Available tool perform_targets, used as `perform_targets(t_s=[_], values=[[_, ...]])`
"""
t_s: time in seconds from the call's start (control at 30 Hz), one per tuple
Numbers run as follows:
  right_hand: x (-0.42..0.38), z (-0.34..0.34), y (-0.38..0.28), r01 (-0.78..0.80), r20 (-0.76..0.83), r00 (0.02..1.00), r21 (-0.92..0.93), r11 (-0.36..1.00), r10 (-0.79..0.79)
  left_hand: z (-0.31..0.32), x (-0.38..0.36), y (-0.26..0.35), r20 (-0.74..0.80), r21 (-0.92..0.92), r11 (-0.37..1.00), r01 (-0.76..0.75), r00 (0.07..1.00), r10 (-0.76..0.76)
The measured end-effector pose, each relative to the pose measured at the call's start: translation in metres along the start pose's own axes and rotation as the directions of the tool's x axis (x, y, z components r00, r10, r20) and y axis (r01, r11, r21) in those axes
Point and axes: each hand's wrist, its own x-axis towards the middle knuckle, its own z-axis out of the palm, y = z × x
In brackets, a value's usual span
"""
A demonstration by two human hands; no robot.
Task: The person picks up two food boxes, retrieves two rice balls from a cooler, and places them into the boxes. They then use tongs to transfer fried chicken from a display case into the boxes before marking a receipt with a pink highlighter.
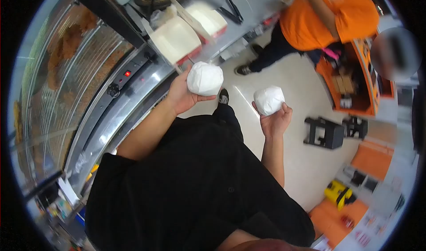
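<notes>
My left hand is closed around the side of a round, white paper-wrapped burger. A second paper-wrapped burger rests in my right hand, with the fingers curled about its lower edge. Both burgers are held in the air in front of my body, well apart from each other. The wrapping hides what is inside. Just beyond my left hand stands an open carton, pale inside and red outside, with another open carton beside it.
A glass-fronted display case with wire racks and fried food runs along my left. The metal counter continues ahead. A person in an orange shirt stands ahead right, near an orange cabinet. Black stools stand on the right.
</notes>
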Motion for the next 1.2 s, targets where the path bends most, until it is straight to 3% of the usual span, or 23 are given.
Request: perform_targets(t_s=[0.07, 0.17, 0.33, 0.43, 0.5, 0.57, 0.6, 0.67, 0.7, 0.77, 0.8, 0.83, 0.9, 0.97, 1.03, 1.07, 1.13, 1.17, 1.2], values=[[0.076, 0.021, -0.025, -0.103, 0.140, 0.984, -0.046, 0.994, 0.109, 0.016, 0.013, 0.011, -0.020, -0.023, 0.998, -0.059, 0.998, 0.058], [0.164, 0.068, -0.059, -0.253, 0.339, 0.884, -0.230, 0.940, 0.321, 0.041, 0.029, 0.025, -0.199, -0.098, 0.959, -0.266, 0.949, 0.243], [0.276, 0.130, -0.062, -0.313, 0.451, 0.712, -0.483, 0.818, 0.539, 0.051, 0.029, 0.036, -0.215, -0.248, 0.851, -0.463, 0.883, 0.418], [0.321, 0.160, -0.040, -0.323, 0.492, 0.619, -0.550, 0.770, 0.612, 0.045, 0.019, 0.030, -0.296, -0.202, 0.811, -0.548, 0.824, 0.483], [0.335, 0.180, -0.026, -0.071, 0.460, 0.633, -0.766, 0.639, 0.623, 0.048, 0.016, 0.024, -0.360, -0.192, 0.773, -0.604, 0.776, 0.517], [0.355, 0.208, -0.009, -0.039, 0.429, 0.641, -0.810, 0.585, 0.636, 0.052, 0.012, 0.021, -0.505, -0.234, 0.726, -0.646, 0.719, 0.477], [0.367, 0.222, 0.000, 0.204, 0.464, 0.620, -0.874, 0.441, 0.632, 0.053, 0.010, 0.018, -0.517, -0.235, 0.712, -0.662, 0.705, 0.485], [0.387, 0.248, 0.017, 0.636, 0.531, 0.559, -0.768, 0.082, 0.637, 0.054, 0.008, 0.014, -0.548, -0.215, 0.691, -0.690, 0.671, 0.499], [0.393, 0.259, 0.026, 0.643, 0.531, 0.548, -0.761, 0.081, 0.646, 0.055, 0.008, 0.011, -0.556, -0.219, 0.680, -0.700, 0.662, 0.503], [0.398, 0.280, 0.046, 0.895, 0.481, 0.211, -0.445, 0.030, 0.851, 0.056, 0.008, 0.008, -0.575, -0.192, 0.679, -0.709, 0.641, 0.508], [0.405, 0.277, 0.064, 0.948, 0.462, 0.146, -0.319, 0.011, 0.875, 0.056, 0.009, 0.007, -0.579, -0.189, 0.672, -0.716, 0.634, 0.513], [0.405, 0.284, 0.074, 0.949, 0.463, 0.138, -0.314, 0.016, 0.876, 0.057, 0.010, 0.007, -0.586, -0.195, 0.675, -0.712, 0.636, 0.502], [0.404, 0.291, 0.092, 0.963, 0.203, 0.089, -0.267, -0.032, 0.975, 0.055, 0.010, 0.003, -0.597, -0.198, 0.679, -0.707, 0.636, 0.489], [0.411, 0.292, 0.109, 0.970, 0.144, 0.096, -0.238, -0.059, 0.985, 0.049, 0.010, 0.001, -0.561, -0.227, 0.688, -0.689, 0.670, 0.487], [0.413, 0.295, 0.113, 0.864, -0.061, 0.198, -0.459, -0.204, 0.978, 0.049, 0.009, 0.001, -0.566, -0.217, 0.696, -0.685, 0.669, 0.481], [0.415, 0.298, 0.115, 0.863, -0.056, 0.197, -0.463, -0.201, 0.979, 0.049, 0.009, 0.002, -0.570, -0.211, 0.703, -0.679, 0.670, 0.476], [0.415, 0.303, 0.115, 0.946, -0.037, 0.076, -0.312, -0.084, 0.996, 0.049, 0.010, 0.003, -0.563, -0.202, 0.709, -0.676, 0.672, 0.481], [0.412, 0.298, 0.113, 0.944, -0.032, 0.078, -0.318, -0.084, 0.996, 0.049, 0.010, 0.003, -0.556, -0.195, 0.710, -0.677, 0.673, 0.488], [0.405, 0.290, 0.109, 0.957, 0.082, 0.164, -0.255, -0.138, 0.983, 0.049, 0.010, 0.004, -0.553, -0.191, 0.714, -0.673, 0.675, 0.489]])
